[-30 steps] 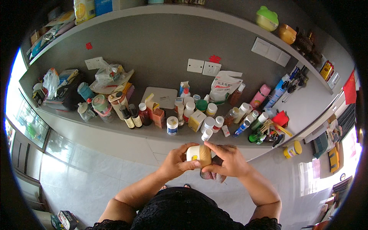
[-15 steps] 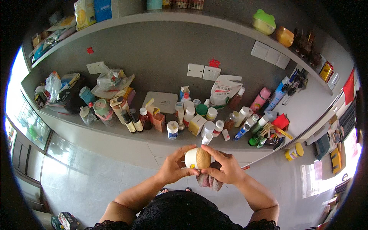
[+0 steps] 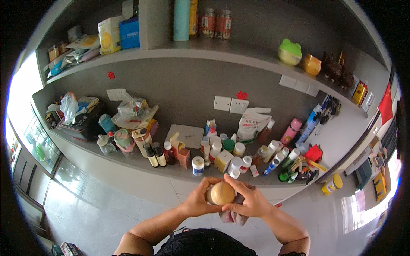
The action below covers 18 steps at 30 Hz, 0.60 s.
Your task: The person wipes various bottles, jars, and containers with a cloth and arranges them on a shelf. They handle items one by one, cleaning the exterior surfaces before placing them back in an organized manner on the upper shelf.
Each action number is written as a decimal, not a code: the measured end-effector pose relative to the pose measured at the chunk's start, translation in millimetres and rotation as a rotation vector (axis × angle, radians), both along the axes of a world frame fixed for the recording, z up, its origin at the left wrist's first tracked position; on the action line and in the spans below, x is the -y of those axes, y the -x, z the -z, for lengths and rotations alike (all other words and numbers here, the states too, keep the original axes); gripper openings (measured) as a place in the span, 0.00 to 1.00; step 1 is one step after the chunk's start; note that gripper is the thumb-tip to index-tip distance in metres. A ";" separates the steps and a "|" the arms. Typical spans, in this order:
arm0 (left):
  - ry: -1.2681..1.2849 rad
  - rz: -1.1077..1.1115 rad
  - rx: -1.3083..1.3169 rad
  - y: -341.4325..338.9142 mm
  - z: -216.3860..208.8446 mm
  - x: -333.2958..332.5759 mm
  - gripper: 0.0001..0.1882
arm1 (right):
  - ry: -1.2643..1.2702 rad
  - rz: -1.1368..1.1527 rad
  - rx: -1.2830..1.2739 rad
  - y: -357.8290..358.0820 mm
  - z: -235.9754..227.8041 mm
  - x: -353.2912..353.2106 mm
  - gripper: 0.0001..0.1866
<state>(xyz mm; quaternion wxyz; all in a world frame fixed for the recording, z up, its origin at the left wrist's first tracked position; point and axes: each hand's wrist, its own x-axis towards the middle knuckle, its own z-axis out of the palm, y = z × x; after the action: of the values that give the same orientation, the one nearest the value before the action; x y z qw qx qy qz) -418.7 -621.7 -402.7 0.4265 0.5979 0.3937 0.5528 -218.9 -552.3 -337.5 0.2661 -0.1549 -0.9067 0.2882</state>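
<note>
Both my hands are closed around a small round jar (image 3: 222, 194) with a wood-grain lid, held in front of the shelf's front edge. My left hand (image 3: 197, 197) wraps its pale body from the left, thumb below. From the right, my right hand (image 3: 253, 199) presses fingers and thumb against the lid side. A greyish-pink cloth (image 3: 233, 218) hangs bunched under my right hand, partly hidden by it. Just beyond my hands stand a white bottle (image 3: 234, 173) and a white tub with a blue label (image 3: 197, 165).
Bottles, tubs and small boxes (image 3: 223, 161) crowd the middle of the counter (image 3: 183, 171). Bagged items (image 3: 132, 109) and cups stand left; a pink flask (image 3: 291, 131) stands right. An upper shelf (image 3: 252, 60) overhangs the counter. A yellow bucket (image 3: 332, 184) is on the floor at right.
The view has tilted upward, showing more of the upper shelf. In my hands the jar has turned, so its wood-grain lid faces me more and less of the white body shows.
</note>
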 end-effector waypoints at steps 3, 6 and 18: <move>-0.077 0.046 0.089 7.1 -40.4 -10.8 0.42 | -0.116 0.053 -0.139 -3.4 -29.3 1.3 0.51; -0.277 -0.091 0.116 37.4 -115.9 -24.5 0.43 | -0.271 0.062 -0.240 15.7 -81.6 -12.9 0.46; -0.605 -1.074 -0.745 112.8 -302.3 -68.7 0.36 | -0.173 -0.043 -0.037 125.5 -256.9 -85.4 0.36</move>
<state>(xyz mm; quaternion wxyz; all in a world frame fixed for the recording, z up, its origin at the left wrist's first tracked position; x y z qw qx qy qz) -531.5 -552.9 -100.4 -0.2512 0.5624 0.5823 0.5306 -344.5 -466.9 -80.6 0.2890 -0.1065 -0.9262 0.2173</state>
